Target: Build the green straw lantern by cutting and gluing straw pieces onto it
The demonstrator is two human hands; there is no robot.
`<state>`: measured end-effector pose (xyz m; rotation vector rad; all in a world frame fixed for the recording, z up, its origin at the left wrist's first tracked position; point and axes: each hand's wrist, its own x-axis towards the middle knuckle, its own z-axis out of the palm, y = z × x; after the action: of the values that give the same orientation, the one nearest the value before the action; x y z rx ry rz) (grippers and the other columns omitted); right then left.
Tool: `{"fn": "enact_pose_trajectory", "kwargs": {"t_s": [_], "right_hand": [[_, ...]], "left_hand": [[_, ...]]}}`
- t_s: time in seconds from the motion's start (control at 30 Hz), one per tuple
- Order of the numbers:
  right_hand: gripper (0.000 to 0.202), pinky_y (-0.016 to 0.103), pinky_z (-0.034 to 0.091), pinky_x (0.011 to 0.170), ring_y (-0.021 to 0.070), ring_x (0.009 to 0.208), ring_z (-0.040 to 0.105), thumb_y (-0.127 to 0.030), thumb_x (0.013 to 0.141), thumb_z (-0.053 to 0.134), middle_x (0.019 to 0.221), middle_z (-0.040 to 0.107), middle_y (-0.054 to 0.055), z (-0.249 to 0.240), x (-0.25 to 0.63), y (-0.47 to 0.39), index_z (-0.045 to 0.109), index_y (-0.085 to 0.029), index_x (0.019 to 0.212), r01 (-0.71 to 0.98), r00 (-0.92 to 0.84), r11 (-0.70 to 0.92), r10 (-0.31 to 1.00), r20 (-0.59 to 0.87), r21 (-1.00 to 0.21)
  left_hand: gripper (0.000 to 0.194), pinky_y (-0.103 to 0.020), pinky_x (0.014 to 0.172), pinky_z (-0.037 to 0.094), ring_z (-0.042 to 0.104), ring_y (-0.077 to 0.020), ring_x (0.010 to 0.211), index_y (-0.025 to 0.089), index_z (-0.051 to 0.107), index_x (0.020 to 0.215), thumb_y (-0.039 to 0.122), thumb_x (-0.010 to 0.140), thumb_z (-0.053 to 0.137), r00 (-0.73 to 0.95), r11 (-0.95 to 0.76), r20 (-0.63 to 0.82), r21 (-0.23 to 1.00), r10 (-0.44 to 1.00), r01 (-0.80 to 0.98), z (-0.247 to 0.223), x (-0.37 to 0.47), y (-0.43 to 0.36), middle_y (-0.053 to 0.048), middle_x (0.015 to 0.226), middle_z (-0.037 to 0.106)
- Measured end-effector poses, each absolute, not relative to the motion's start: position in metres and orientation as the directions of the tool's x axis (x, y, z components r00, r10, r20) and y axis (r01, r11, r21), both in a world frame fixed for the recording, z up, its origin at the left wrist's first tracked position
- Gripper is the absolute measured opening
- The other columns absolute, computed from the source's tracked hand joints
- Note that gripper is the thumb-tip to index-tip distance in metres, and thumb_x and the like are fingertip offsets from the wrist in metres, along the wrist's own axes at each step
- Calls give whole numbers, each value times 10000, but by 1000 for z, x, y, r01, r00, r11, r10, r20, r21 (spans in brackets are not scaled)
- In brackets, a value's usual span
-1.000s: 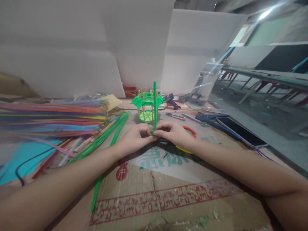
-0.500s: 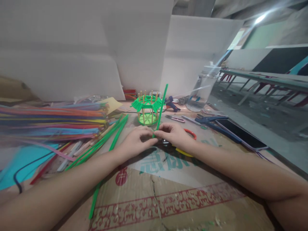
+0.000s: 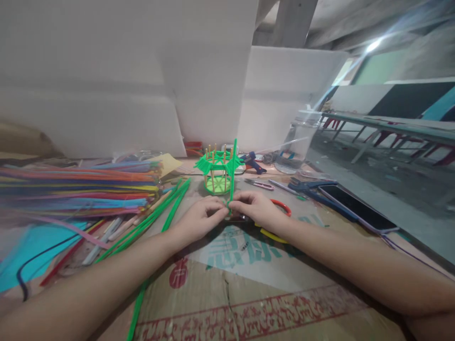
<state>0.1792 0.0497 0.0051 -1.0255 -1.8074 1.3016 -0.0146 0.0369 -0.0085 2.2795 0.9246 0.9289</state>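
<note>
Both hands meet over the middle of the cardboard-covered table. A green pipe cleaner [image 3: 233, 170] stands nearly upright, its lower end pinched in the fingers of my right hand [image 3: 256, 210]. My left hand [image 3: 204, 215] has thumb and fingertips closed at the same lower end, where a small green bit shows between the hands. Just behind them stands a small pavilion-like model [image 3: 216, 173] with a green fringed roof, thin wooden posts and a round green base. Beneath my right hand lie scissors with an orange-red handle [image 3: 282, 207], partly covered by it.
Bundled coloured pipe cleaners [image 3: 78, 184] lie at left, with loose green ones [image 3: 176, 204] beside my left forearm. To the right are small snips [image 3: 259, 184], dark blue pliers [image 3: 309, 186] and a phone [image 3: 355, 206]. Behind stand a glue gun [image 3: 254, 162] and a clear bottle [image 3: 298, 142].
The upright green pipe cleaner has gone from leaning right to nearly vertical. Both hands stay together at its lower end. The whole view has shifted slightly, with the scene sitting lower.
</note>
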Motion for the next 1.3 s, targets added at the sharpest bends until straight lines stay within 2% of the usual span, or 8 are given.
{"fn": "enact_pose_trajectory", "kwargs": {"t_s": [0.27,0.43,0.7,1.03,1.23,1.3], "right_hand": [[209,259,426,609,108,593,516,-343,775,665,623,589,-23,7,179,50,647,-168,662,224,-444,215,891,96,-951],[173,258,452,634,112,642,571,-334,751,709,710,649,-12,0,180,53,682,-168,792,170,-441,167,894,77,-971],[230,279,475,658,133,667,621,-377,760,710,730,669,3,-3,179,55,647,-168,833,120,-456,126,888,58,-985],[249,260,401,594,114,623,525,-409,763,704,679,597,-20,-2,180,54,637,-169,749,185,-449,202,888,100,-962],[274,272,472,653,117,651,580,-398,729,740,725,631,-17,-3,180,55,613,-173,818,41,-477,127,874,93,-991],[265,262,468,628,112,632,577,-395,747,730,698,622,-22,-3,180,55,601,-171,804,38,-476,144,873,109,-989]], "left_hand": [[333,-286,742,424,583,-165,792,149,667,728,315,950,483,540,-620,375,679,753,393,-11,-16,38,-33,777,627],[308,-277,735,419,568,-155,772,154,658,736,301,946,487,551,-615,369,696,748,370,-10,-15,38,-20,747,609],[390,-296,779,435,598,-179,849,151,682,772,329,980,404,567,-607,351,711,745,356,-9,-17,39,-54,859,651],[230,-280,766,436,603,-160,809,174,724,795,321,903,584,468,-540,340,736,816,409,-11,-17,38,-20,796,668],[200,-283,766,435,601,-156,808,189,733,796,289,893,590,465,-567,366,703,806,429,-12,-15,38,-13,782,670],[204,-289,778,437,602,-159,818,188,730,794,290,896,587,475,-573,365,697,801,431,-11,-14,38,-16,788,675]]}}
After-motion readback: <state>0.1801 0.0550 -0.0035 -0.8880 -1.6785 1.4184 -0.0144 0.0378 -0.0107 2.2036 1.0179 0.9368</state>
